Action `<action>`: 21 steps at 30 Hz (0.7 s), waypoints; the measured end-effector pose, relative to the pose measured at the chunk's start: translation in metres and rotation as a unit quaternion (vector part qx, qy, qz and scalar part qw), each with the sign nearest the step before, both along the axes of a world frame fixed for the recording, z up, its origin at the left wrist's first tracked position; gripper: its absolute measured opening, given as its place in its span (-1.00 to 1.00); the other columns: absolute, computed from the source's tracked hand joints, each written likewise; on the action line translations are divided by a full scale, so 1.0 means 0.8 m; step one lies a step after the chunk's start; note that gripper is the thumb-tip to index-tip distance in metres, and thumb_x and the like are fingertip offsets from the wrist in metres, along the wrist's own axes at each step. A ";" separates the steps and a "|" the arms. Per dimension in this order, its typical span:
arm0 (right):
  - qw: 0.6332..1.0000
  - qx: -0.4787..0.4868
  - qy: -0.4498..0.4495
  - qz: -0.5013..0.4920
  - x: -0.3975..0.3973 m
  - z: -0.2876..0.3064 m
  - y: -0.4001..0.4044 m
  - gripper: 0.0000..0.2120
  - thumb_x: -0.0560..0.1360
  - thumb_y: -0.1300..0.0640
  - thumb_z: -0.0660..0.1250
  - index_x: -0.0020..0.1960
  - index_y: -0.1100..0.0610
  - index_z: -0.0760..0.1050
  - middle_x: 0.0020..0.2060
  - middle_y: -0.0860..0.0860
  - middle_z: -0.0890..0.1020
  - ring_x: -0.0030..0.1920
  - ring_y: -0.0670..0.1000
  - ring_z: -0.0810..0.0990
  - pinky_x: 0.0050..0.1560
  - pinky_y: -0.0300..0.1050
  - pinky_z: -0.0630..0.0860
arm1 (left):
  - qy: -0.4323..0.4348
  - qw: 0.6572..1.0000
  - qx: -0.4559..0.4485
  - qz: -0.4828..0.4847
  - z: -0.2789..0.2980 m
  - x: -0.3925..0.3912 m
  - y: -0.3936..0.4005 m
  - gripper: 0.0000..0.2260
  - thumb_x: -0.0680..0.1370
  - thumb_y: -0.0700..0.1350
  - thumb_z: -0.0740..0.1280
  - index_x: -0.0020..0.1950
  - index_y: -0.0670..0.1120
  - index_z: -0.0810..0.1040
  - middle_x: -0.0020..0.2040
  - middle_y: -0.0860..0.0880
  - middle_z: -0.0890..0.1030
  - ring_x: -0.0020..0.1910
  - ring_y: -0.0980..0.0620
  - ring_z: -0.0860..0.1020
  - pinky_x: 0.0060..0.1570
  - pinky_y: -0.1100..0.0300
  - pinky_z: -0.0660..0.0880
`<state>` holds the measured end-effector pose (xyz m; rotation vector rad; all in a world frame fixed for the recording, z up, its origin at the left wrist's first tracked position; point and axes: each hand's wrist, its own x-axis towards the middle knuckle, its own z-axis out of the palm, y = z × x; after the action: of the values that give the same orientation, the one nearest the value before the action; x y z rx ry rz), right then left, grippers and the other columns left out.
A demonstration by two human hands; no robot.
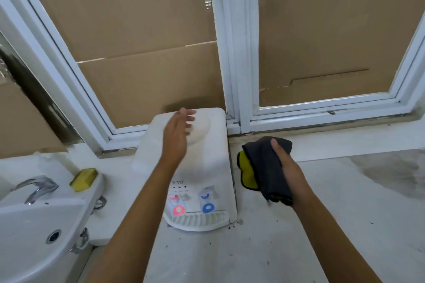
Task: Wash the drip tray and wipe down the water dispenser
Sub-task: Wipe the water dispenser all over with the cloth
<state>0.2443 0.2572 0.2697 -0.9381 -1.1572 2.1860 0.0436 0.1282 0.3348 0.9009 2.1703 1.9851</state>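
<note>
1. A person stands over a white water dispenser (202, 167) on a pale table (345, 213) below a window blocked with cardboard (138, 30), caught partway through a cleaning job.

2. The left hand (176, 138) hovers over the dispenser's top with its fingers (189, 119) spread and released, grasping nothing; blur makes it unclear whether they touch the surface.

3. The right hand (285, 165) is clenched around a dark grey and yellow cloth (259, 167), held just right of the dispenser's side wall and apart from it.

4. The drip tray (197, 220) sits in its slot at the dispenser's foot, well below both hands and under the red tap (178, 209) and blue tap (208, 207). Whether it has been washed cannot be told.

5. The step in hand looks to be the wipe-down. To do it well, the free left fingers should likely press down on the top to steady the unit while the cloth works the right side in long, overlapping strokes.

6. The taps deserve a light touch, since a push could release water onto the tray.

7. A sink (34, 225) with its tap (36, 187) and a yellow sponge (84, 179) lie well left of the left fingers, handy for rinsing the cloth.
</note>
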 end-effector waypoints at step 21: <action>0.633 0.718 -0.274 -0.094 -0.175 -0.015 -0.140 -0.43 0.17 0.35 0.54 0.14 0.03 0.64 0.15 -0.06 0.66 -0.15 0.10 0.59 -0.30 -0.04 0.44 | 0.118 0.989 -0.094 0.002 -0.022 -0.114 -0.044 -0.69 0.68 0.03 0.06 0.08 0.05 0.60 0.07 0.06 0.52 0.14 0.11 0.47 0.13 0.33 0.36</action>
<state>0.1045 0.1453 0.2574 -0.7745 -2.2637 0.2187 -0.0474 0.0933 0.3169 1.1527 2.4325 1.7132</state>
